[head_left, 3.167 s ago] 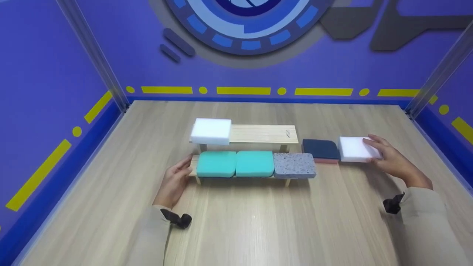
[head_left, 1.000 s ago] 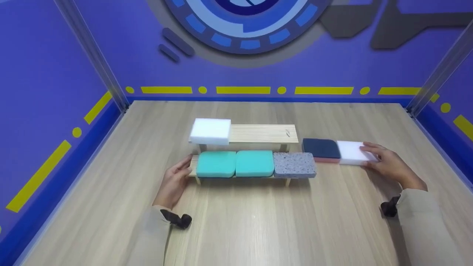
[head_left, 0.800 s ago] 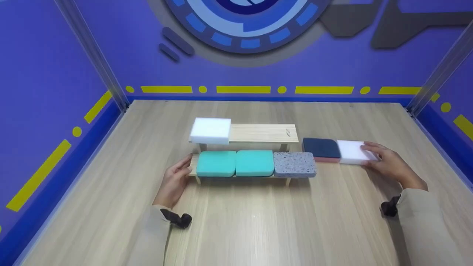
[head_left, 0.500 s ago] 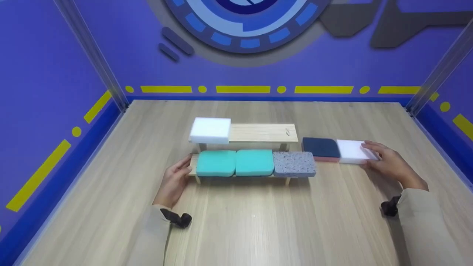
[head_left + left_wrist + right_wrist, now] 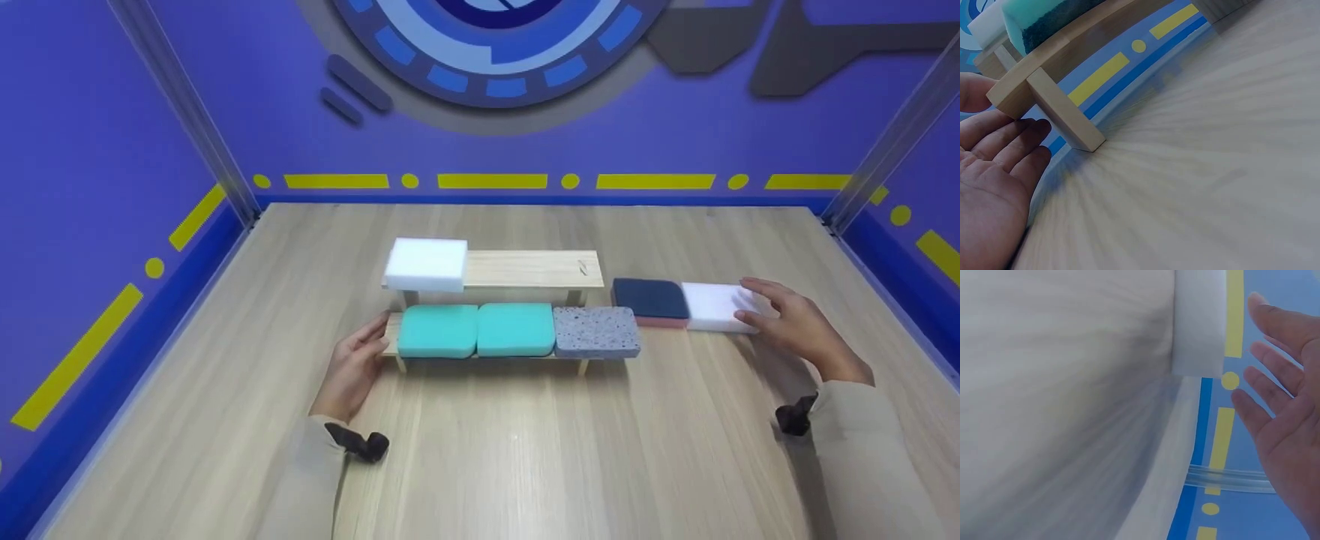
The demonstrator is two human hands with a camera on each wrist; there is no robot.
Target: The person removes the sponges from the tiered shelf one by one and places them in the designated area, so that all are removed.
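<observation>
My left hand [image 5: 354, 369] holds the left end of the low front wooden shelf [image 5: 393, 334]; in the left wrist view the thumb is beside the board's end and the fingers are under it. On that shelf lie two turquoise sponges [image 5: 439, 331] and, at the right end, a grey speckled sponge [image 5: 597, 331]. Flat on the table at the right, a white sponge [image 5: 712, 306] sits against a dark sponge with a pink lower layer [image 5: 650, 298]. My right hand [image 5: 796, 324] hovers at the white sponge's right edge, fingers spread and apart from it in the right wrist view.
Behind the front shelf stands a second wooden shelf [image 5: 532, 268] with a white sponge [image 5: 427, 263] on its left end. Blue-purple printed panels [image 5: 487, 154] with metal corner posts [image 5: 199, 112] enclose the wooden table [image 5: 510, 450] at the back and sides.
My right hand slid the white sponge slightly left and nearer, up against the dark one, then let go and drew back a little to the right. The left hand has stayed put.
</observation>
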